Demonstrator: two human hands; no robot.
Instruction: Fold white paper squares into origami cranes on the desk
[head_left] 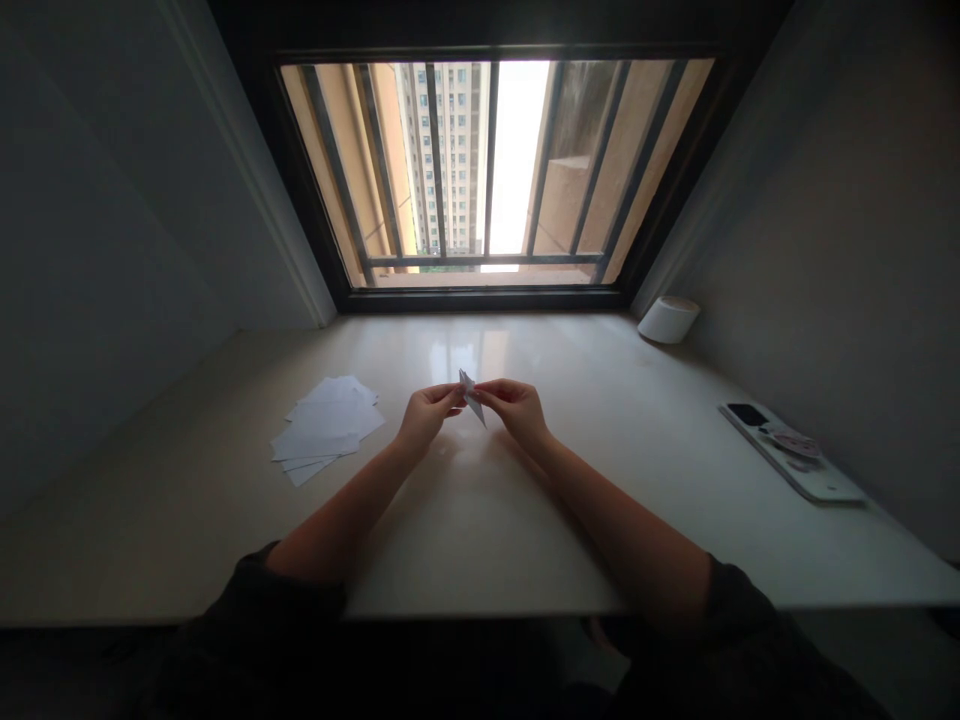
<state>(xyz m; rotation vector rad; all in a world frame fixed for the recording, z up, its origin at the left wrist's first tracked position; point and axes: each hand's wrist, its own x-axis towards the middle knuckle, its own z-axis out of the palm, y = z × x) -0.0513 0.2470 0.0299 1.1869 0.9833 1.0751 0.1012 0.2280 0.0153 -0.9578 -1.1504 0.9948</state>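
A small folded piece of white paper (474,402) with pointed ends is held up between my two hands, above the pale tabletop (480,540). My left hand (429,412) pinches it from the left, fingers closed on its edge. From the right, my right hand (516,404) grips the same paper between thumb and fingers. One sharp tip points down toward me and another points up. My fingers cover part of the folds. To the left of my left hand lies a loose, fanned pile of white paper sheets (326,425).
A white roll-shaped object (669,320) stands at the back right by the wall. A phone in a pale case (795,455) lies near the right edge. Behind the surface is a dark-framed window (480,300) with bars. The table's front edge runs close to me.
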